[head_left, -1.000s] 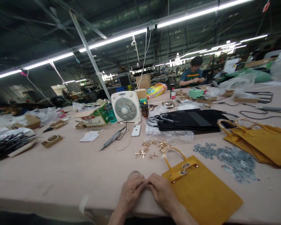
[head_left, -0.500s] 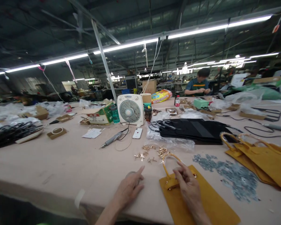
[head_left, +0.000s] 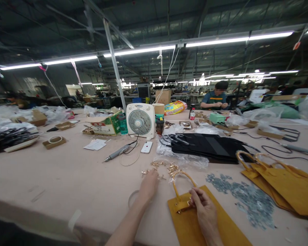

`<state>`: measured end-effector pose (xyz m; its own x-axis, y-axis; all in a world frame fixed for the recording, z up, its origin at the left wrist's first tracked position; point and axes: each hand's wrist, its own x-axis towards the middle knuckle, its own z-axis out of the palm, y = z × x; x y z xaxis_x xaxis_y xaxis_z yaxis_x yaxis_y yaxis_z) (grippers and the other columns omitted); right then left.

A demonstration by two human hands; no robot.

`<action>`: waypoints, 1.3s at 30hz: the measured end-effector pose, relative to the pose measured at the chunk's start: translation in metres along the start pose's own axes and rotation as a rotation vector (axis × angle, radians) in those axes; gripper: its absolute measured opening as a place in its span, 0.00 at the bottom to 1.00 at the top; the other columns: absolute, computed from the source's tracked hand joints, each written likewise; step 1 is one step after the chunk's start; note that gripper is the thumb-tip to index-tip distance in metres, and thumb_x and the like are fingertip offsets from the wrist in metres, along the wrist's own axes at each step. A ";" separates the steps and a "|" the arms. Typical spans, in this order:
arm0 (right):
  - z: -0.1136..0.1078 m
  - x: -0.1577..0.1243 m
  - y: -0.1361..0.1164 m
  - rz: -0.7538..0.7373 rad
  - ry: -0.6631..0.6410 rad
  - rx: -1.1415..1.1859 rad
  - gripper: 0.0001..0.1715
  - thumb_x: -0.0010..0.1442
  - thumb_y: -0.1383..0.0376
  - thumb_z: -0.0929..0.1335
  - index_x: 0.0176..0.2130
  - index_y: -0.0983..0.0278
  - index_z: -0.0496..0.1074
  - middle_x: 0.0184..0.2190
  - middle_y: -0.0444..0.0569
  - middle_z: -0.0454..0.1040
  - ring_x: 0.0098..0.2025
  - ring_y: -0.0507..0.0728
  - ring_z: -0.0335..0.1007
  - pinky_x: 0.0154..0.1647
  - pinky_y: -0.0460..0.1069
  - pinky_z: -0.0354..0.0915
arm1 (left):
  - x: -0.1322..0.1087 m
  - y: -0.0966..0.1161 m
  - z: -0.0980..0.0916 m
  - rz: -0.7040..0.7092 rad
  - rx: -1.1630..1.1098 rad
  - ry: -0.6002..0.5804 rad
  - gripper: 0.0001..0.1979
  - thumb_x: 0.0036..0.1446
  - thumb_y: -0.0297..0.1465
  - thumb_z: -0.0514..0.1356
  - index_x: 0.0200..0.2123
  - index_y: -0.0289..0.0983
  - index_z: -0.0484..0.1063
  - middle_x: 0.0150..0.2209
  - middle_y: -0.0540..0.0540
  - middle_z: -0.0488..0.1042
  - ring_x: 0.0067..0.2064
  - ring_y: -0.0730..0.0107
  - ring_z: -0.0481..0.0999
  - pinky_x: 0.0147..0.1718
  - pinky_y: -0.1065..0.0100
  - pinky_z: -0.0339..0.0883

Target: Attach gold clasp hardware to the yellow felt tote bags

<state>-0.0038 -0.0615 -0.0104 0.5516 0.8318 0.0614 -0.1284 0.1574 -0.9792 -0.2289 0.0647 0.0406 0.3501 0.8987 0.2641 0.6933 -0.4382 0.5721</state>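
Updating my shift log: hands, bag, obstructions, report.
Left hand at gold-toned metal fittings. Right hand over mustard handbag. Gray metal pieces right of handbag, blocking neither hand.

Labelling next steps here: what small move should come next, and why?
Probably pinch one of the small gold-coloured metal fittings with the left hand: it is at the near edge of their scatter, fingertips hidden, while the right hand is at the handle end of the flat mustard-yellow bag.

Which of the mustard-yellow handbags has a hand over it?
The flat mustard-yellow handbag lying alone, beneath the right hand; the other yellow handbags overlap farther right.
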 end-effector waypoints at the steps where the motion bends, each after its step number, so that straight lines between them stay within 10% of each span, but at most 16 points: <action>1: 0.001 0.000 0.000 -0.004 -0.006 0.007 0.29 0.54 0.43 0.77 0.42 0.62 0.79 0.25 0.44 0.73 0.28 0.55 0.69 0.30 0.48 0.69 | -0.003 0.003 0.001 -0.020 -0.021 0.046 0.10 0.61 0.24 0.58 0.40 0.38 0.78 0.47 0.39 0.79 0.52 0.53 0.79 0.56 0.52 0.70; 8: 0.008 -0.002 -0.006 -0.003 -0.116 0.096 0.22 0.56 0.48 0.78 0.39 0.62 0.81 0.25 0.45 0.74 0.27 0.54 0.68 0.28 0.47 0.65 | -0.036 0.053 0.041 -0.100 -0.514 0.269 0.13 0.67 0.37 0.59 0.50 0.40 0.77 0.49 0.42 0.82 0.48 0.60 0.83 0.50 0.60 0.78; 15: 0.006 -0.002 -0.011 0.100 -0.184 0.297 0.15 0.56 0.51 0.79 0.37 0.58 0.84 0.62 0.51 0.73 0.57 0.63 0.71 0.57 0.54 0.70 | -0.052 0.085 0.101 -0.172 -0.859 0.262 0.15 0.62 0.37 0.65 0.51 0.41 0.79 0.50 0.41 0.84 0.50 0.57 0.85 0.54 0.57 0.79; 39: 0.011 0.001 0.002 0.055 -0.187 0.146 0.16 0.55 0.52 0.80 0.39 0.60 0.85 0.64 0.55 0.71 0.67 0.67 0.65 0.69 0.62 0.61 | -0.057 0.093 0.095 -0.132 -0.885 0.233 0.08 0.65 0.32 0.61 0.47 0.39 0.73 0.47 0.42 0.84 0.46 0.61 0.86 0.49 0.60 0.81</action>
<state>-0.0123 -0.0549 -0.0105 0.3798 0.9233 0.0574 -0.2792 0.1735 -0.9444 -0.1246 -0.0295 0.0054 0.1002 0.9633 0.2489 -0.0489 -0.2451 0.9683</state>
